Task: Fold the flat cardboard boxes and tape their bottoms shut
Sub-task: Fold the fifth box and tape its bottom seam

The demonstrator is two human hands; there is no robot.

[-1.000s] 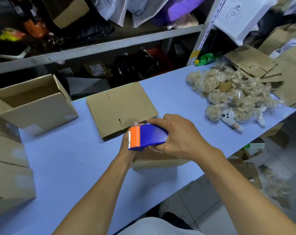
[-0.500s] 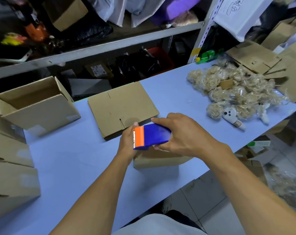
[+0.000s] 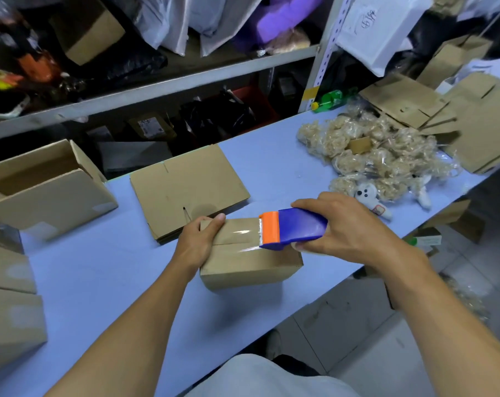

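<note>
A small folded cardboard box (image 3: pixel 248 265) stands on the blue table (image 3: pixel 105 270), bottom flaps up. My left hand (image 3: pixel 198 242) grips its left end, thumb over the top edge. My right hand (image 3: pixel 346 227) holds a blue tape dispenser with an orange head (image 3: pixel 289 229) on the box's top. A shiny strip of clear tape (image 3: pixel 240 234) lies along the flap seam between my left hand and the dispenser. Just behind the box lies a stack of flat cardboard boxes (image 3: pixel 185 187).
Folded boxes (image 3: pixel 42 193) stand at the table's left, one open toward me. A heap of bagged plush toys (image 3: pixel 378 159) and more flat cardboard (image 3: pixel 472 124) fill the right end. Cluttered shelves (image 3: pixel 157 81) run behind the table. The table's front edge is close to my body.
My right hand has drawn the dispenser rightward across the box top, leaving tape on the seam. My left hand has stayed gripping the box's left end, which now shows from under the dispenser.
</note>
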